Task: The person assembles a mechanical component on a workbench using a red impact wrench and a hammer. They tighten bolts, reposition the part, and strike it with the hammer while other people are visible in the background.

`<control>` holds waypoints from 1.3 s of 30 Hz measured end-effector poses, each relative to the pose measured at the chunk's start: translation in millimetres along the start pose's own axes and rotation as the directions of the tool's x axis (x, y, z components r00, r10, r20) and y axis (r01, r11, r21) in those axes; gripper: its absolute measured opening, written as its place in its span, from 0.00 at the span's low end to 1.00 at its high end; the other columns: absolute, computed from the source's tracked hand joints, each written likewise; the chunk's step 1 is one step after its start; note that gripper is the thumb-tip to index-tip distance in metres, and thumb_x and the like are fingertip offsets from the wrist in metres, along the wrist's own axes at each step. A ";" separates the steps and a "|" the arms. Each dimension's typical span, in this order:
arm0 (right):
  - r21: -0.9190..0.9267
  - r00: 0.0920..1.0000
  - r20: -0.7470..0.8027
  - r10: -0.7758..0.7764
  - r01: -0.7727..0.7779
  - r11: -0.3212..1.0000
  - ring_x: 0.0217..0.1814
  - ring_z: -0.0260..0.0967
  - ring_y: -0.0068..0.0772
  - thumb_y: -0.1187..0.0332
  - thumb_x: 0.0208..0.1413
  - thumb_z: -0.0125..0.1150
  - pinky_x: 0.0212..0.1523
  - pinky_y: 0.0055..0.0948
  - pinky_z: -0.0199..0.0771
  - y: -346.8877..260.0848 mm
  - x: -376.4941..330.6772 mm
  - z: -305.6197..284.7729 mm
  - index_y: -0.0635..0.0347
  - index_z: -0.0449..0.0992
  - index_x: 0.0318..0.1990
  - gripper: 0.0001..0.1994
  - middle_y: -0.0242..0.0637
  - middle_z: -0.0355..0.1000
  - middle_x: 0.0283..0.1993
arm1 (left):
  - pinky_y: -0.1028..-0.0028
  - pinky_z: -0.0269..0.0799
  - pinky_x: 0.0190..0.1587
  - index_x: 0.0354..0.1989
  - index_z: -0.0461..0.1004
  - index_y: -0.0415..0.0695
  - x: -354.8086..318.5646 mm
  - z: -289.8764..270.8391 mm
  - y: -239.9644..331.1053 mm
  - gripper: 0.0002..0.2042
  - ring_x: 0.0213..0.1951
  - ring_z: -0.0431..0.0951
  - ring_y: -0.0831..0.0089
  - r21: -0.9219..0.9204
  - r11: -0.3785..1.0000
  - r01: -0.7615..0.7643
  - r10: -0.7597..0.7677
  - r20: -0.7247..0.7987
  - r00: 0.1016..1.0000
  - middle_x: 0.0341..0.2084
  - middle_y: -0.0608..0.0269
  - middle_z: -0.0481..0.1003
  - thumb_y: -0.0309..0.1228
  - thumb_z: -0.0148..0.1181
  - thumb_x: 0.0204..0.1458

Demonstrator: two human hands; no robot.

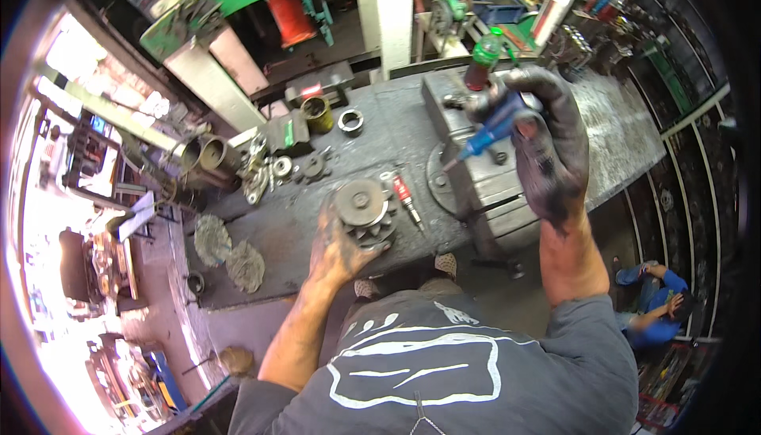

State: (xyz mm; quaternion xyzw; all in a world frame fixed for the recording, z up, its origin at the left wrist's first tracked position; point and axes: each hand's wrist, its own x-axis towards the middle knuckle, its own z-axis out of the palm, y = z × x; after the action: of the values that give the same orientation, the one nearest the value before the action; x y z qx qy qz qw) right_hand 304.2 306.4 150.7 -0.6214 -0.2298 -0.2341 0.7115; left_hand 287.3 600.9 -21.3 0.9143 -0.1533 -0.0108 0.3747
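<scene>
My left hand (331, 249) is closed around the side of a round toothed metal part (361, 206), which stands on the grey workbench with a flat disc on top. My right hand (548, 137) is raised over the bench vise (476, 185), its skin blackened. It is closed on a blue tool (495, 130) with a thin tip slanting down to the left; motion blur hides its exact kind. Just right of the toothed part lies a red-handled tool (402, 189) with a metal shaft.
Metal parts, a yellow can (317, 114) and a metal ring (350, 122) crowd the bench's far left. Crumpled rags (245, 266) lie near its left end. A green-capped bottle of dark red liquid (483, 58) stands behind the vise. Another person (662, 308) is low at the right.
</scene>
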 end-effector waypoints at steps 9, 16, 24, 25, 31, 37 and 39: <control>0.371 0.949 0.045 0.313 -0.306 0.876 0.24 0.66 0.20 0.60 0.74 0.58 0.26 0.23 0.67 50.9 -43.7 110.1 0.65 0.76 0.43 0.14 0.32 0.70 0.28 | 0.53 0.63 0.77 0.78 0.49 0.32 -6.5 -18.1 -22.1 0.65 0.75 0.61 0.37 -0.059 0.998 0.028 -0.025 0.064 0.998 0.75 0.31 0.57 0.46 0.89 0.36; 0.214 0.874 0.229 0.428 -0.474 0.854 0.24 0.63 0.21 0.57 0.74 0.58 0.24 0.25 0.66 74.4 -56.3 134.5 0.65 0.75 0.43 0.17 0.34 0.68 0.29 | 0.54 0.62 0.77 0.78 0.50 0.34 -8.6 -24.9 -22.8 0.65 0.76 0.59 0.38 -0.060 0.998 0.015 -0.012 0.050 0.999 0.75 0.31 0.56 0.46 0.89 0.34; 0.264 0.865 0.295 0.407 -0.483 0.835 0.25 0.65 0.17 0.59 0.75 0.57 0.24 0.23 0.64 78.2 -59.1 139.0 0.63 0.77 0.41 0.15 0.28 0.71 0.28 | 0.56 0.61 0.78 0.79 0.52 0.38 -9.4 -33.4 -19.3 0.64 0.77 0.59 0.41 -0.037 0.999 0.036 -0.034 0.067 0.997 0.76 0.35 0.57 0.46 0.88 0.35; 0.237 0.871 0.287 0.399 -0.468 0.851 0.25 0.64 0.17 0.59 0.75 0.57 0.25 0.23 0.64 77.4 -59.4 140.0 0.63 0.77 0.41 0.15 0.28 0.71 0.28 | 0.56 0.61 0.78 0.79 0.52 0.38 -9.6 -33.3 -19.4 0.64 0.77 0.59 0.42 -0.024 0.999 0.036 -0.035 0.070 0.997 0.76 0.35 0.57 0.46 0.88 0.35; 0.114 0.902 0.263 0.343 -0.382 0.917 0.26 0.64 0.16 0.62 0.74 0.56 0.26 0.23 0.64 75.0 -63.1 142.2 0.63 0.78 0.40 0.14 0.28 0.70 0.27 | 0.56 0.63 0.77 0.80 0.49 0.39 -8.1 -29.7 -23.1 0.66 0.76 0.62 0.42 -0.094 0.993 0.066 -0.058 0.094 0.994 0.76 0.37 0.57 0.45 0.89 0.34; 0.083 0.922 0.241 0.302 -0.330 0.940 0.26 0.65 0.16 0.63 0.73 0.57 0.26 0.24 0.65 75.2 -64.0 134.7 0.64 0.78 0.40 0.13 0.30 0.72 0.28 | 0.55 0.63 0.77 0.81 0.47 0.39 -8.6 -24.8 -29.1 0.67 0.76 0.62 0.41 -0.097 0.995 -0.004 0.010 0.057 0.998 0.76 0.36 0.56 0.47 0.89 0.34; 0.119 0.941 0.198 0.274 -0.301 0.946 0.26 0.65 0.18 0.64 0.73 0.59 0.26 0.25 0.66 75.2 -66.5 136.7 0.63 0.78 0.40 0.12 0.31 0.73 0.28 | 0.55 0.63 0.77 0.81 0.47 0.39 -9.3 -20.1 -31.8 0.67 0.76 0.61 0.40 -0.042 0.999 0.030 -0.028 0.065 0.997 0.76 0.34 0.55 0.47 0.89 0.35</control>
State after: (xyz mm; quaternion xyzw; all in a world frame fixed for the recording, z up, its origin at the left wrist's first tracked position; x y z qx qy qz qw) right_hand 293.6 454.0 67.9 -0.6123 -0.2158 -0.0531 0.7587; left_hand 289.8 638.7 -29.7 0.9073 -0.1518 -0.0491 0.3890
